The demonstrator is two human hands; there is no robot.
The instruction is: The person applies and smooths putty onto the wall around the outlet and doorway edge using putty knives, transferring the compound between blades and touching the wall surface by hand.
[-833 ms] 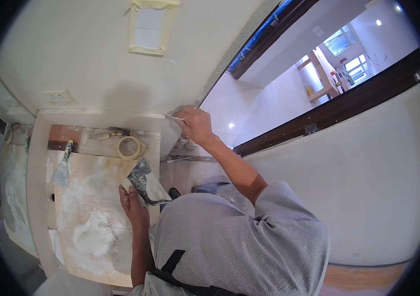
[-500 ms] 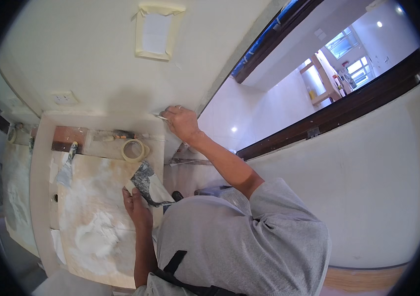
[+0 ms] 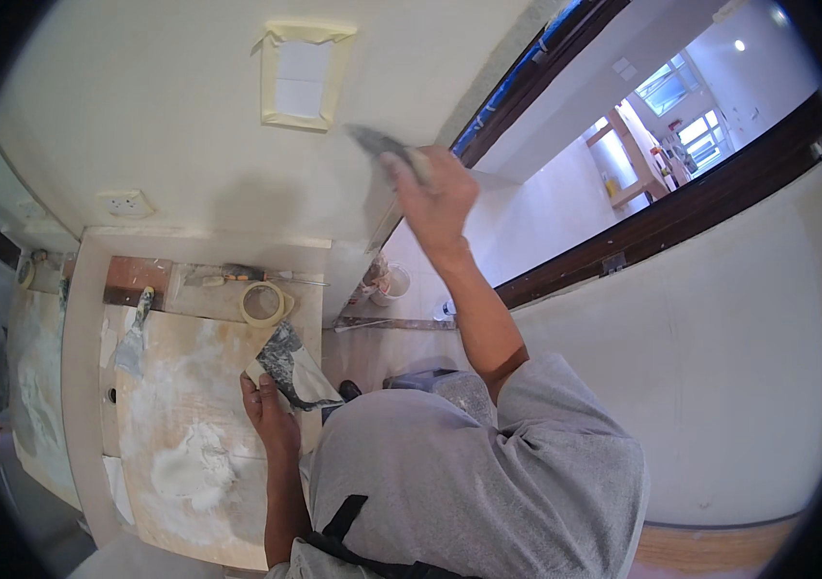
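Observation:
My right hand [image 3: 438, 198] is closed round a putty knife [image 3: 370, 142], its grey blade held at the cream wall [image 3: 382, 58] beside a masked wall plate [image 3: 306, 124]. Motion blurs that blade a little. Lower down, my left hand [image 3: 274, 417] grips a broad scraper [image 3: 287, 359] with a dark, smeared, roughly triangular face; part of it is hidden by my fingers. Below and left lies a wooden board [image 3: 222, 338] bearing a mound of white putty [image 3: 196, 468]. A second putty knife [image 3: 131, 345] rests at the board's far left corner.
At the board's far edge sit a roll of masking tape [image 3: 280, 311] and a screwdriver-like tool [image 3: 242, 274]. A socket [image 3: 126, 204] is set in the wall at left. Beyond my right arm stand a bucket [image 3: 393, 282] and a dark door frame [image 3: 585, 259]. A mirror [image 3: 29, 318] borders the left.
My right hand has gone up the wall and slightly right with the putty knife, uncovering the bucket. My left hand has stayed nearly in place with the scraper.

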